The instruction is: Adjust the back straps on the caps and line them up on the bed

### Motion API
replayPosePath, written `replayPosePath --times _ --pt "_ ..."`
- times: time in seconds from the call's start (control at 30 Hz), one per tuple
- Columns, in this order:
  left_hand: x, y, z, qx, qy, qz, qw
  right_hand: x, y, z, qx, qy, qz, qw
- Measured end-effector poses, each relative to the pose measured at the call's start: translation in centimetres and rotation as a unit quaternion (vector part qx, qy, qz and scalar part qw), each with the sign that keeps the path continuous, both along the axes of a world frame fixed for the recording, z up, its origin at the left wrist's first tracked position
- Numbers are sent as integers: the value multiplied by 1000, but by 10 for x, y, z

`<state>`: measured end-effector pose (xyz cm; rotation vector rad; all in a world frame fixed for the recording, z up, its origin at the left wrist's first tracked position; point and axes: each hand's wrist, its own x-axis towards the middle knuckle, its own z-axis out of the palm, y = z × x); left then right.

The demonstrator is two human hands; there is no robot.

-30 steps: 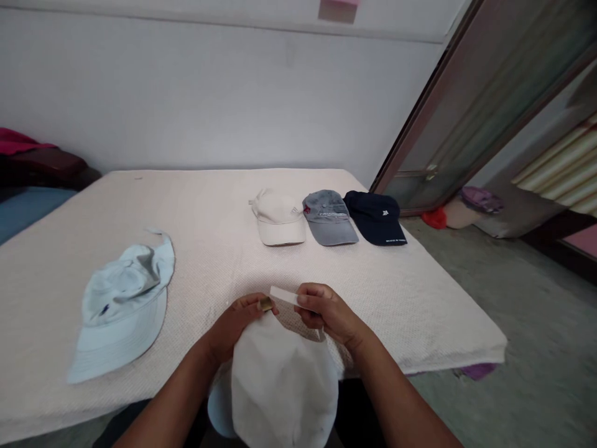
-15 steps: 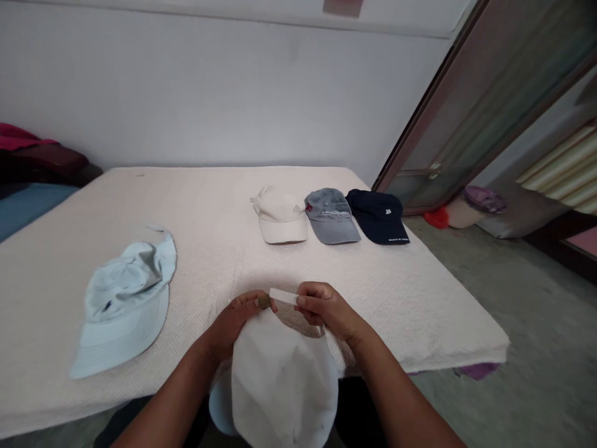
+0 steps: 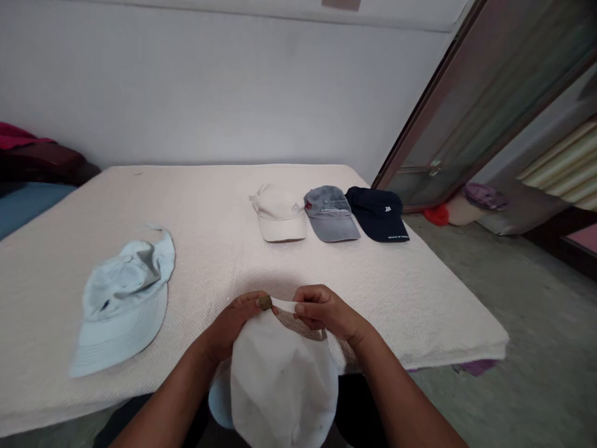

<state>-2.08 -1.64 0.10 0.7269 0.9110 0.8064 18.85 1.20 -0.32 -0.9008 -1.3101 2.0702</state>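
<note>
A white cap (image 3: 284, 379) is held in front of me at the near edge of the bed, its back opening facing away from me. Part of its pale blue brim (image 3: 220, 401) shows at lower left. My left hand (image 3: 240, 320) is closed on the cap's back edge beside a brass-coloured buckle (image 3: 265, 302). Between thumb and fingers my right hand (image 3: 321, 311) pinches the white strap (image 3: 283, 305), which runs across the opening to the buckle. Whether the strap's tip is inside the buckle is too small to tell.
A light blue cap (image 3: 125, 298) lies crumpled on the white bedspread (image 3: 209, 205) to the left. Farther back, a cream cap (image 3: 280, 214), a grey cap (image 3: 332, 214) and a navy cap (image 3: 379, 214) form a row. A wall (image 3: 200, 93) stands behind.
The strap's end has moved left to the buckle, and my right hand has shifted slightly left with it. My left hand stays nearly in place.
</note>
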Motion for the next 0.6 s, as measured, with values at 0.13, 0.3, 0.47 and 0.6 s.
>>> replayPosePath --times 0.13,0.3,0.47,0.6 --pt "1 0 0 -12 4 -4 1000 0 -1 1 -1 13 -1 1000" --pt "1 0 -4 -28 7 -24 999 1 -2 -3 2 12 -15 1000" --pt "2 -1 -5 -33 6 -18 999 3 -2 -4 -6 35 -2 999" --pt "3 -1 -3 -24 25 -34 999 3 -2 -5 5 14 3 1000"
